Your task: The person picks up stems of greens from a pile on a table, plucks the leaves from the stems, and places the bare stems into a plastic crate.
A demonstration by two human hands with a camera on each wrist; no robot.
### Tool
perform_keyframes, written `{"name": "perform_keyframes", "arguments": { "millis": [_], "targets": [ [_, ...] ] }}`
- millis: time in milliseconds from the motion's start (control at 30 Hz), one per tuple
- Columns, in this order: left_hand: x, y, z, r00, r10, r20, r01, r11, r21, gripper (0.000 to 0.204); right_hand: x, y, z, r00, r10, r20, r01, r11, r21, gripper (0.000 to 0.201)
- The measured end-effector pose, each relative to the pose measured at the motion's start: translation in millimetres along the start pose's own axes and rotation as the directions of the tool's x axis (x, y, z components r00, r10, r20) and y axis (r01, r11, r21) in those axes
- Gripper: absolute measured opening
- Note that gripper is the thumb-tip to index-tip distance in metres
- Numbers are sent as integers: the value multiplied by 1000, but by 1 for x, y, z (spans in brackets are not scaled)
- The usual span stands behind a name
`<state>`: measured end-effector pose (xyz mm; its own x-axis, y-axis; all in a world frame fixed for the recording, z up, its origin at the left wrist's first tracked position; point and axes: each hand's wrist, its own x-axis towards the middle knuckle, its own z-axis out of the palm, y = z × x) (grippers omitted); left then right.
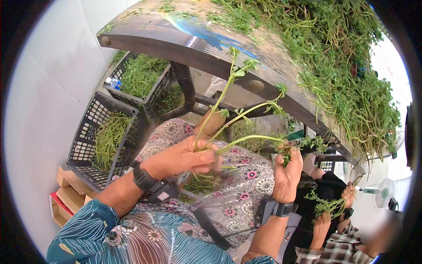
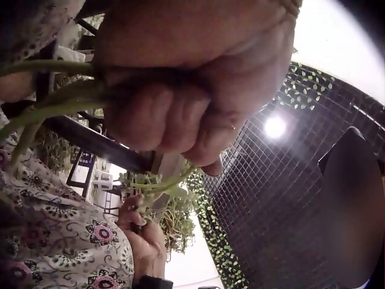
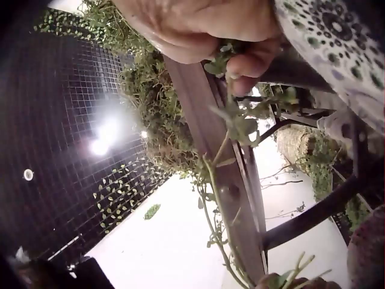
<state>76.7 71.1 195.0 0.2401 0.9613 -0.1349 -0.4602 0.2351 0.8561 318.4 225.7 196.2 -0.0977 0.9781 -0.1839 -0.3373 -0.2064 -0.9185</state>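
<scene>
Curled fingers of my left hand [image 1: 184, 156] grip several long green plant stems [image 1: 218, 100] at their lower ends, over the lap. Two stems fan out toward the table edge, with small leaves along them. Another stem [image 1: 252, 138] stretches across to my right hand [image 1: 288, 174], whose thumb and fingers pinch its leafy end. In the right wrist view, the right hand [image 3: 204, 30] has leaves [image 3: 219, 60] between thumb and fingers. The left wrist view shows the left fist [image 2: 180, 114] closed round stems [image 2: 54, 108].
A heap of leafy stems [image 1: 334, 57] covers much of the wooden table [image 1: 149, 44]. Black crates [image 1: 83, 141] with cut greens stand at the left, by a cardboard box [image 1: 72, 189]. Another person's hands [image 1: 323, 226] hold greens at the right. Patterned cloth [image 1: 246, 185] covers the lap.
</scene>
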Motion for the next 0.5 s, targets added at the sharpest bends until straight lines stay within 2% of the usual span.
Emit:
{"name": "perform_keyframes", "arguments": {
  "millis": [167,200,300,333,367,400,433,500],
  "targets": [
    [6,-9,-4,998,-38,41,36,998,59,25,-8,0,6,994,-25,109,5,983,184,13],
    [6,-9,-4,998,-40,41,38,998,49,25,-9,-3,9,998,-1,59,-8,988,152,19],
    [4,-6,-3,999,-41,25,41,999,13,24,-15,-8,14,994,3,111,-7,999,37,21],
    [4,-6,-2,999,-40,9,40,999,-6,24,-15,-7,9,971,-23,237,40,997,-68,26],
    [4,-6,-1,999,-39,-5,39,999,-26,24,-16,-5,9,966,-63,252,136,948,-287,26],
    [5,-6,-1,1000,-29,12,29,999,-20,24,-21,-4,18,956,-97,276,226,843,-488,26],
    [5,-5,-3,999,-18,29,18,1000,-14,25,-25,-4,26,944,-124,307,305,687,-659,26],
    [6,-4,-2,1000,12,23,-12,1000,6,26,-28,-4,31,937,-49,345,295,638,-711,24]
  ]
}}
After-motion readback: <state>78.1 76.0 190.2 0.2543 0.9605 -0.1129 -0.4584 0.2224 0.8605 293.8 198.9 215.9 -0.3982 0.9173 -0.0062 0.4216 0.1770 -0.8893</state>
